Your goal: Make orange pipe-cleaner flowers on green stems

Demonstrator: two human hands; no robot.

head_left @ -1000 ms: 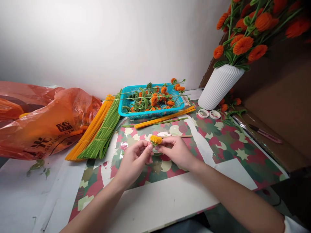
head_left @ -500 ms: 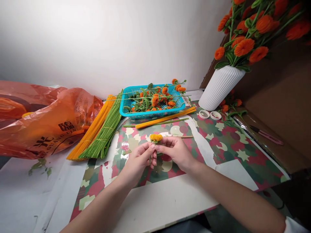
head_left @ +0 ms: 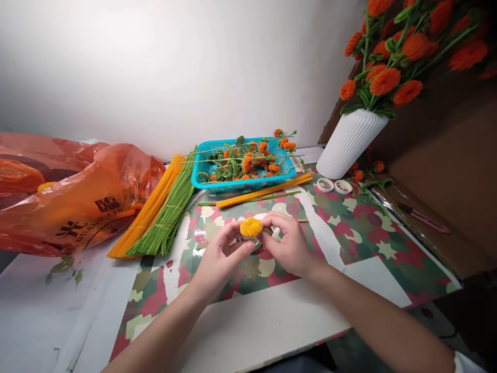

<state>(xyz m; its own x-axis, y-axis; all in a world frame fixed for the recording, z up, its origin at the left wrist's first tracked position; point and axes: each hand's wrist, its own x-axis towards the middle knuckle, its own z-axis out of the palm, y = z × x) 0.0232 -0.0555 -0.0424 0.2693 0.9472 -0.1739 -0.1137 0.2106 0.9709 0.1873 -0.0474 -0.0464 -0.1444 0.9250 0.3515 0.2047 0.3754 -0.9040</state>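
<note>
A fluffy yellow pipe-cleaner flower (head_left: 251,227) is held between my two hands above the patterned table cover, its round top tilted toward me. My left hand (head_left: 225,251) has its fingertips on the flower's left side, with the thumb stretched out below the bloom. From the right, my right hand (head_left: 289,243) pinches the flower at its edge with thumb and index finger. Part of a green piece shows beneath the bloom between the hands; the rest of the underside is hidden.
A turquoise basket (head_left: 244,185) holds orange flowers and green stems. Left of it lie yellow pipe cleaners (head_left: 151,202), green pipe cleaners (head_left: 166,217) and an orange plastic bag (head_left: 77,197). A white vase (head_left: 349,142), tape rings (head_left: 325,185) and a pink cutter (head_left: 425,217) are on the right.
The yellow flower has tipped toward me, so its top now shows instead of its side. My left fingers have loosened and spread somewhat, and my left thumb has moved away from my right thumb.
</note>
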